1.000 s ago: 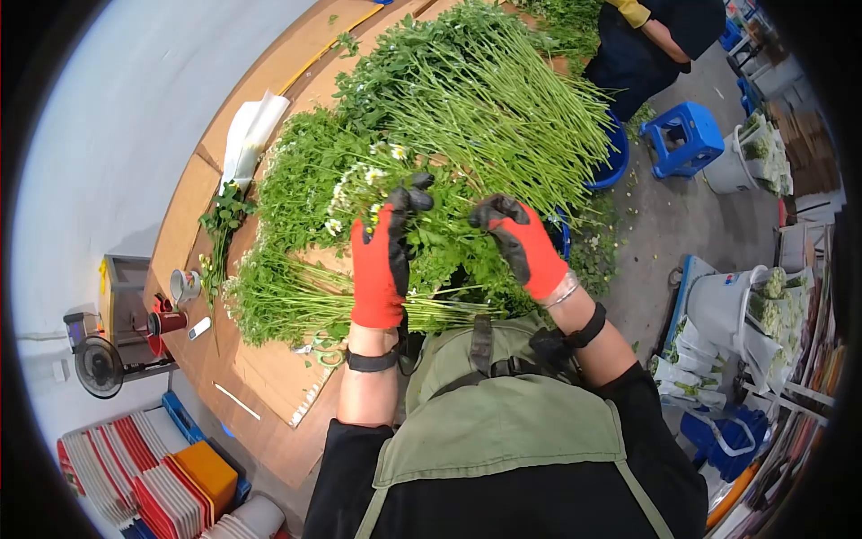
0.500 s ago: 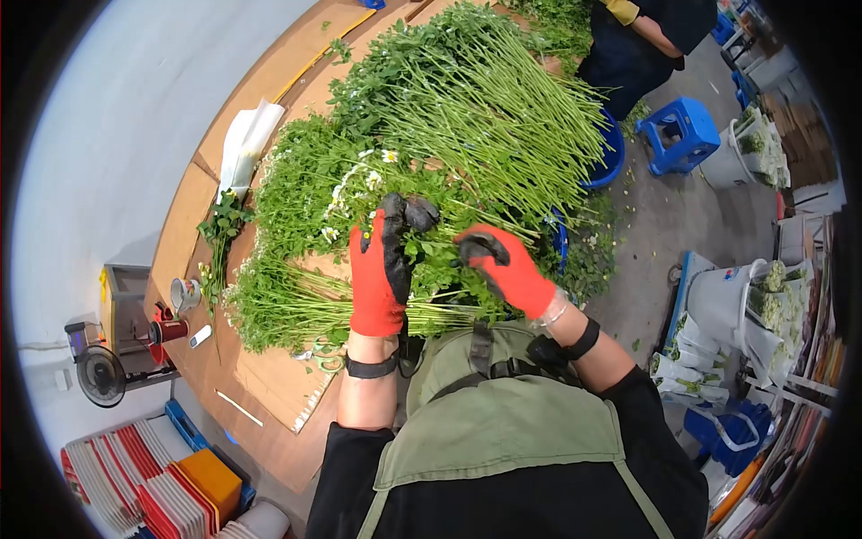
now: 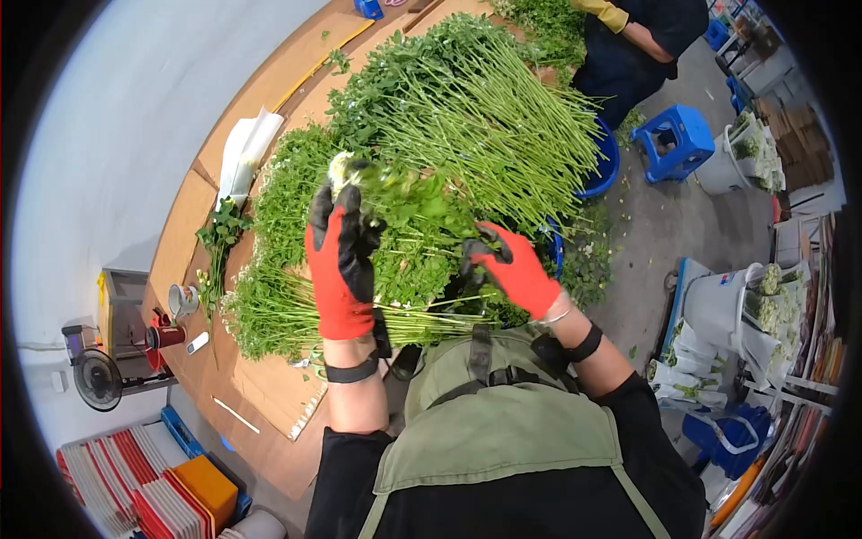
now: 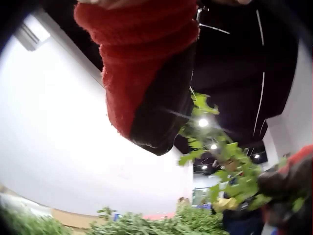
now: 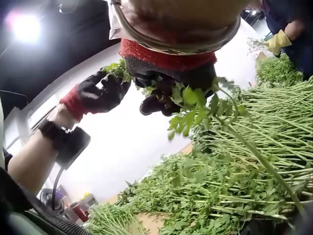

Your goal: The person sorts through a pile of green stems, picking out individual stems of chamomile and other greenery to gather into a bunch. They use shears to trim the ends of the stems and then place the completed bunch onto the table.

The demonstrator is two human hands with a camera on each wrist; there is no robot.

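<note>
In the head view, the left hand [image 3: 342, 256], in a red and black glove, is curled round the upper part of a leafy stem with white flowers [image 3: 341, 171]. To its right, the gloved right hand [image 3: 516, 268] has its fingers bent round the lower part of that greenery. The right wrist view shows a long green stem [image 5: 259, 155] running down from the right hand [image 5: 171, 81], with leaves about its fingers. Under both hands lie leafy bunches [image 3: 417, 260] on the wooden table [image 3: 269, 382].
A large pile of green stems [image 3: 503, 117] covers the table beyond the hands. Blue tubs [image 3: 603, 162] and a blue stool [image 3: 673, 142] stand at the right. White paper [image 3: 244, 154] and a red-handled tool [image 3: 164, 336] are at the left. Another person [image 3: 628, 54] stands at the top right.
The left hand has moved left and up, with the flower heads drawn to its fingertips. The right hand has shifted slightly right and stays low near the greenery.
</note>
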